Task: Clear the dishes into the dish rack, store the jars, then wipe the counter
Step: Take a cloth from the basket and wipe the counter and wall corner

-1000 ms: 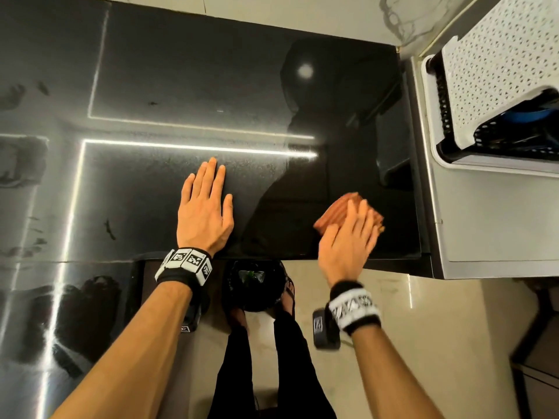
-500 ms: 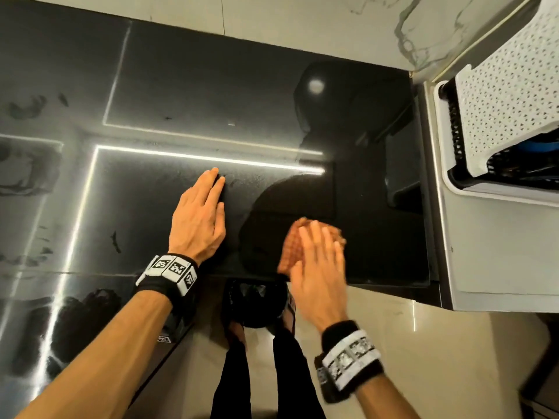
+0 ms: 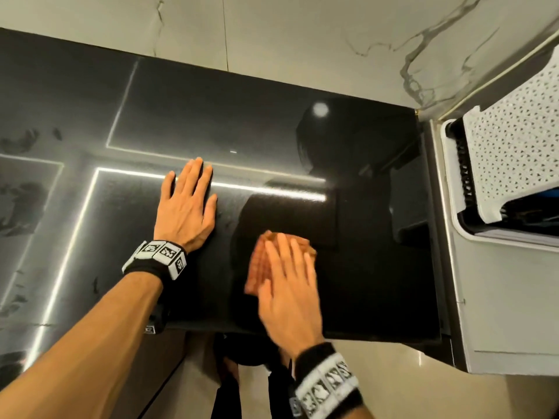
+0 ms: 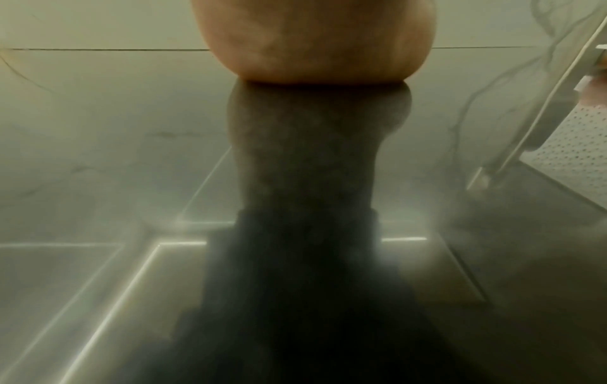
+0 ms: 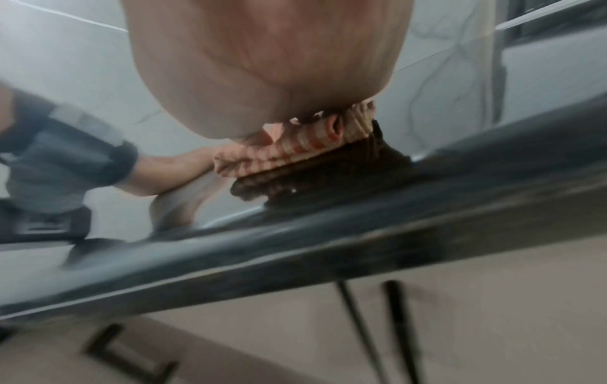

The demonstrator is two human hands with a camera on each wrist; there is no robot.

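Note:
A glossy black counter point(image 3: 272, 140) fills the head view. My right hand point(image 3: 287, 279) lies flat, fingers straight, pressing a folded orange-and-cream striped cloth point(image 3: 257, 264) onto the counter near its front edge. In the right wrist view the cloth point(image 5: 295, 148) bunches under my palm point(image 5: 262, 65). To the cloth's left my left hand point(image 3: 187, 204) rests flat on the counter with fingers together and holds nothing. The left wrist view shows only the heel of that hand point(image 4: 315, 39) and its reflection.
A white perforated dish rack point(image 3: 514, 164) stands on the grey drainboard point(image 3: 496, 297) at the right, with a blue item partly visible inside. A marble-tiled wall point(image 3: 272, 34) runs behind the counter. My legs and the floor point(image 3: 393, 388) show below the counter's front edge.
My right hand slid the cloth leftward along the counter's front, from near the right end toward the left hand. The left hand stayed flat in place while the view tilted.

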